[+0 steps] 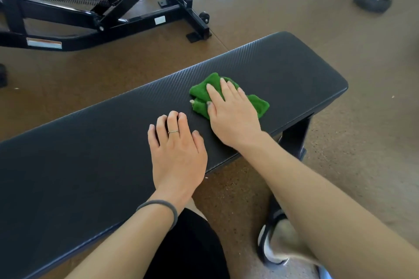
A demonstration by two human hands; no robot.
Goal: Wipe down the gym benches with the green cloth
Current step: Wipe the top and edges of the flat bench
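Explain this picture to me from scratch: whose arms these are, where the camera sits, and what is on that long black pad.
There is no machine here, only a person cleaning. The one picture comes from a camera worn on the person's head, looking forward and down, so the two bare arms reaching in from the bottom are their own.

The long black pad is a flat gym bench. On it lies a crumpled green cloth. The right hand presses flat on the cloth with straight fingers, as for wiping; it does not grip it. The left hand rests bare on the bench beside it, holding nothing, fingers a little bent.

Behind stands a second, adjustable bench frame. Dark weights lie on the brown floor at the upper right.
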